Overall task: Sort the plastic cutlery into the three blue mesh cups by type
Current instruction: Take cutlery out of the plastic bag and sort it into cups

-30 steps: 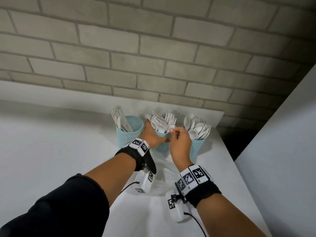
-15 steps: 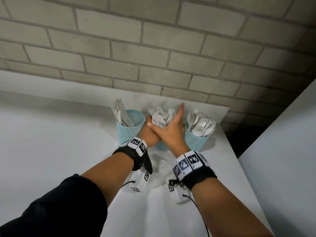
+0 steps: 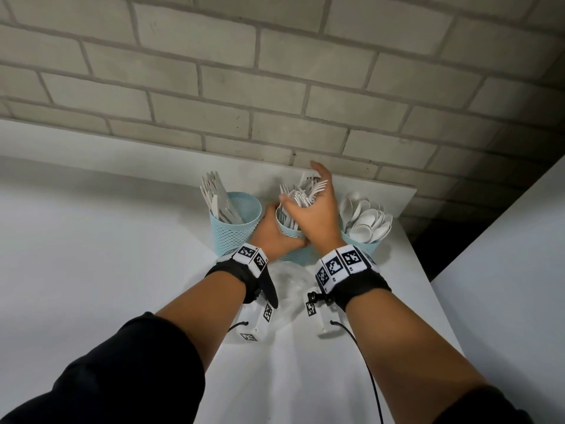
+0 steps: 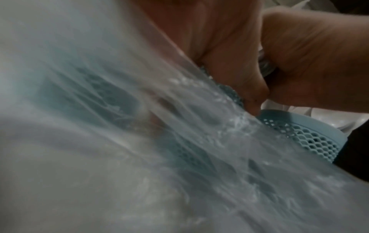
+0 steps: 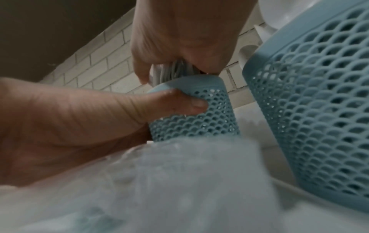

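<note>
Three blue mesh cups stand in a row against the brick wall. The left cup (image 3: 232, 237) holds knives (image 3: 217, 198). The right cup (image 3: 363, 250) (image 5: 319, 102) holds spoons (image 3: 367, 223). My left hand (image 3: 273, 232) (image 5: 79, 126) grips the middle cup (image 3: 290, 233) (image 5: 201, 124), thumb pressed on the mesh. My right hand (image 3: 319, 209) (image 5: 179, 39) reaches over that cup. Its thumb and fingers curl round the bunch of forks (image 3: 301, 194) (image 5: 173, 71) standing in it.
A crumpled clear plastic bag (image 3: 290, 286) (image 5: 179, 173) (image 4: 139, 126) lies on the white table (image 3: 122, 255) just in front of the cups, under both wrists. The table's right edge runs beside the spoon cup, with a dark gap and a white panel beyond.
My right hand went from pinching a fork at the middle cup's rim to lying over the forks, and now wraps round the bunch. My left hand stayed on the cup.
</note>
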Available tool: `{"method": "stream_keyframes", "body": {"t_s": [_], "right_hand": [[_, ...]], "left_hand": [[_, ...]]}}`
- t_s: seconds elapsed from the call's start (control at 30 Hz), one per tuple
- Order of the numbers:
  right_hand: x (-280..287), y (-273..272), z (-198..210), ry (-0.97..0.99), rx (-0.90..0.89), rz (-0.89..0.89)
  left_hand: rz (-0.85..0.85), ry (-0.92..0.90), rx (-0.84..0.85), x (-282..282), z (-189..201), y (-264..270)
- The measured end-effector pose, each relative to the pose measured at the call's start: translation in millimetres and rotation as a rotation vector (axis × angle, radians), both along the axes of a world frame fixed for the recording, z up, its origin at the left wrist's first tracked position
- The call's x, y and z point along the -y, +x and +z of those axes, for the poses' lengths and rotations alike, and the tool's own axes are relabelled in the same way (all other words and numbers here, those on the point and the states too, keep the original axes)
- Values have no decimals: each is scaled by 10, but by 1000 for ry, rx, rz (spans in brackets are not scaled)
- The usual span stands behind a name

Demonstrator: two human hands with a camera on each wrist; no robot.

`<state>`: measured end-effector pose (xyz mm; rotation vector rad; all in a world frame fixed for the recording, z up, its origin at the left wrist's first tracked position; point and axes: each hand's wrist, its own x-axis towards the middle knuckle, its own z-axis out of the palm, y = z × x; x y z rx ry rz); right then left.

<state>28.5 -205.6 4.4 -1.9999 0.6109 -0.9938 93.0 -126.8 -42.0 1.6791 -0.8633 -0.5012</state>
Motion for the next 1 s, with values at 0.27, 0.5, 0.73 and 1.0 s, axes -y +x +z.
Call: {"method": "stream_keyframes", "body": {"t_s": [0.27,0.5,0.73,1.0], "right_hand": [[-18,79,97,-114,91,-138],[-1,104,175,-415,-450,-33],[-1,47,172,-515,-635,1],[-73,110,198,-510,-595,18]], "left_hand": [[5,-7,-97,-16,51,-53],[8,7,-81,-9,43,-33],[-19,42,-2,-5,38,-40],[16,62,-30,-9,34,-30]]}}
